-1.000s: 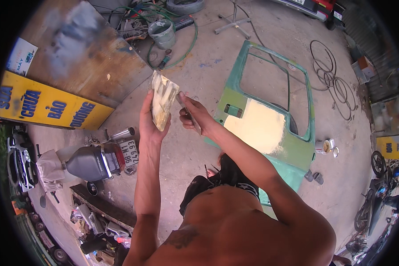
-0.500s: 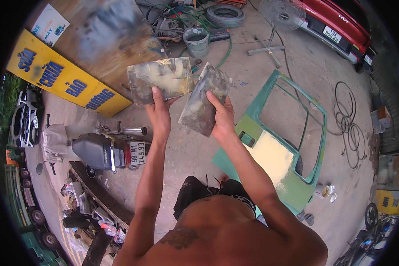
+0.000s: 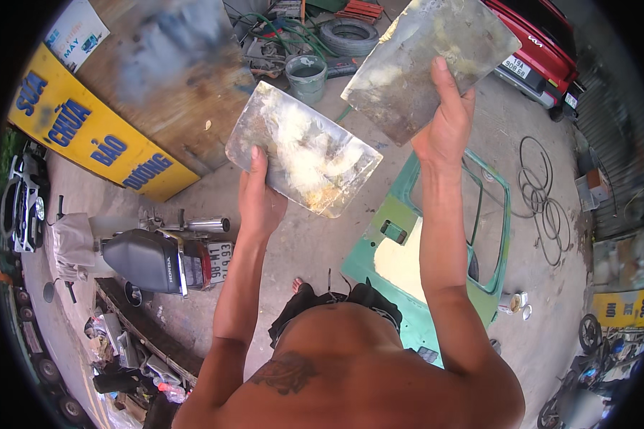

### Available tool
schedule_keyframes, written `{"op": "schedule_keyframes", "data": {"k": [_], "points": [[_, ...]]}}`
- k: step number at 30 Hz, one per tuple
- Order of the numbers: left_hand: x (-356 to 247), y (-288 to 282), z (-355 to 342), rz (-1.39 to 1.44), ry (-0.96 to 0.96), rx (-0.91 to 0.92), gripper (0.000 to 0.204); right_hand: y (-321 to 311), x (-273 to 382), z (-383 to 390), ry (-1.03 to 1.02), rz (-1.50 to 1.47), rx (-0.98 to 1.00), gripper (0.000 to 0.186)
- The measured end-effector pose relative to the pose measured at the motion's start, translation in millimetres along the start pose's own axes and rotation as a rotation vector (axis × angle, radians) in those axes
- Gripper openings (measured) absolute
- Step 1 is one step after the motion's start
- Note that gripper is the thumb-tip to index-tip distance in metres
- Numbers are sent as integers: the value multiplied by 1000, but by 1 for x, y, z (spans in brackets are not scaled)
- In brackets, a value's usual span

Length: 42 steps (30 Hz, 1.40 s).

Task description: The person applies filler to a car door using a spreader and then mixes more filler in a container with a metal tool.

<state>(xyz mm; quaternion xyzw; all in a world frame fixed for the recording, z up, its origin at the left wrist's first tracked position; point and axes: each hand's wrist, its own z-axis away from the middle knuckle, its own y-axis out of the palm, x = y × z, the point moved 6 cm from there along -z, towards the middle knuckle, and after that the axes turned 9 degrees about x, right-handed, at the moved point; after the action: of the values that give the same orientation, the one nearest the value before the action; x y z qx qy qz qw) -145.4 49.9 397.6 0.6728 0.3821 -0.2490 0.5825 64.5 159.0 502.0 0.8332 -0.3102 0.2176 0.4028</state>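
Observation:
My left hand [image 3: 262, 200] is closed on the near edge of a flat rectangular plate [image 3: 293, 143], thumb on top. Cream-coloured paste is smeared over its shiny grey face. A second grey plate [image 3: 408, 79], stained and thinly smeared, is gripped by my right hand [image 3: 445, 129], raised higher and farther right. The two plates are apart, both tilted in the air. Below my right forearm a green vehicle door [image 3: 372, 250] lies on the ground, with a cream patch [image 3: 397, 268] on its panel.
A motorbike [image 3: 150, 259] stands at left, near a yellow sign board [image 3: 96, 136]. Beyond the plates are a grey bucket [image 3: 308, 80], a tyre [image 3: 347, 37] and a red car [image 3: 537, 50]. Coiled hose [image 3: 544, 207] and an open can [image 3: 509, 304] lie at right.
The plates have moved apart and nearer to me. My right hand has lifted its plate up and to the right; the left plate has turned, showing more cream smear.

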Motion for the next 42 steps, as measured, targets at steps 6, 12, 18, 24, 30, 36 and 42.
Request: {"op": "schedule_keyframes", "data": {"k": [6,12,18,24,30,36,42], "points": [[-16,-9,-4,-45,95,-137,50,46,-35,62,238,16,96,35],[-42,-40,-2,-98,122,-96,47,1,-58,94,527,238,30,37],[-22,-29,-2,-52,179,-211,47,42,-52,97,398,8,126,34],[3,-27,2,163,-198,-147,34,-42,-94,96,590,-118,128,44],[10,-38,-22,326,-166,224,12,-36,-128,125,571,-171,273,41],[82,18,47,-124,-496,-412,24,-47,-148,124,494,-393,-367,38],[3,-58,-16,-168,107,-319,40,-16,-163,206,728,-250,-80,39]]}}
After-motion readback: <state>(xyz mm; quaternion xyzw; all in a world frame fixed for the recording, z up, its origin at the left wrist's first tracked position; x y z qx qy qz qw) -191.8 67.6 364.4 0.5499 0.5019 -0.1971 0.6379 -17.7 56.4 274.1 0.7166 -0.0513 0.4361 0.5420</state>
